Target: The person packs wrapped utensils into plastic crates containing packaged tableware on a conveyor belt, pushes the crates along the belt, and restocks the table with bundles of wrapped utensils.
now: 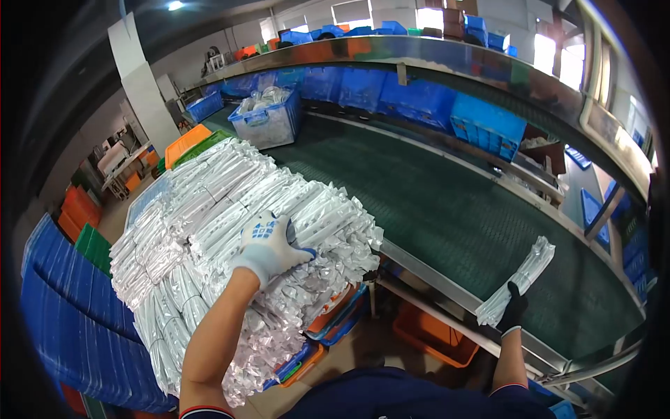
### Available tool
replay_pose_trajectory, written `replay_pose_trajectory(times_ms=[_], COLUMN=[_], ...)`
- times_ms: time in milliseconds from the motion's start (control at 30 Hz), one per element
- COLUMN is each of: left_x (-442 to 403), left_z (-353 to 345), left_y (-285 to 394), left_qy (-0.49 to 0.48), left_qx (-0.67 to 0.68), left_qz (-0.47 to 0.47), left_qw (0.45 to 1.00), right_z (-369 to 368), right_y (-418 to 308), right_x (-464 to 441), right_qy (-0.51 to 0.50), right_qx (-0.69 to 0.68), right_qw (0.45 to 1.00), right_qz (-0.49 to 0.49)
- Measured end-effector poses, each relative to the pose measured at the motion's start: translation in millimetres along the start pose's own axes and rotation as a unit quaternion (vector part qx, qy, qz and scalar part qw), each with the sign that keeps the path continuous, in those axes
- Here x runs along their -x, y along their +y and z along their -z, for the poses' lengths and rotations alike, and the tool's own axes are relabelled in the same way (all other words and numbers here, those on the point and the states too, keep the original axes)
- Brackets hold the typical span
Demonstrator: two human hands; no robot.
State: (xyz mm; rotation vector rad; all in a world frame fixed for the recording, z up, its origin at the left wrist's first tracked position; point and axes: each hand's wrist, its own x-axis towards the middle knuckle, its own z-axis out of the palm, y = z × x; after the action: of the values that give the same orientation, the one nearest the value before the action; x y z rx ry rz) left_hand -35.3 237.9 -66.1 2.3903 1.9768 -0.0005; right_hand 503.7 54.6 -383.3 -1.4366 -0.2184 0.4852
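Observation:
My left hand (272, 241), in a white glove with blue print and blue fingertips, lies on a large pile of bundled white plastic-wrapped packets (223, 185). Its thumb stretches out to the right, apart from the other fingers, which are partly hidden against the packets. Dark bands tie several bundles in the pile. Over the near side of the green conveyor belt (391, 167), my right hand (514, 307), in a black glove, is closed around the lower part of a bundle of packets (534, 262). The bundle slants up and to the right; I cannot tell whether it touches the belt.
A blue crate of plastic-wrapped items (269, 119) stands on the belt's far left. Blue bins (426, 98) line the far side beneath a metal-edged shelf (419, 49). Stacked blue crates (77, 314) stand at left. An orange bin (433, 335) lies below the belt's metal edge.

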Motion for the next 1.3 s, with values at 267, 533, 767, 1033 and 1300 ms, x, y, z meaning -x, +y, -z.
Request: replay_pose_trajectory(times_ms=[267,533,767,1033,1300], left_x=[21.3,27.5,26.7,26.0,26.9], left_z=[-17.8,-49.0,-35.9,-38.8,-44.1], left_y=[-12.6,1.6,14.2,27.0,28.7], left_qy=[0.107,0.119,0.114,0.098,0.117], left_qx=[0.015,0.094,0.064,0.059,-0.014], left_qz=[-0.100,-0.068,-0.062,-0.019,-0.021], left_qw=[0.989,0.986,0.990,0.993,0.993], right_z=[5.1,20.7,27.7,-42.2,-81.4], right_y=[0.8,9.9,34.6,8.2,-72.7], right_x=[4.7,-3.9,-34.4,-38.4,-21.0], right_qy=[0.005,-0.033,-0.112,-0.279,-0.371], right_qx=[0.031,0.025,0.006,-0.219,-0.144], right_qw=[0.999,0.999,0.992,0.874,0.829], right_qz=[0.015,0.011,-0.052,-0.333,-0.393])
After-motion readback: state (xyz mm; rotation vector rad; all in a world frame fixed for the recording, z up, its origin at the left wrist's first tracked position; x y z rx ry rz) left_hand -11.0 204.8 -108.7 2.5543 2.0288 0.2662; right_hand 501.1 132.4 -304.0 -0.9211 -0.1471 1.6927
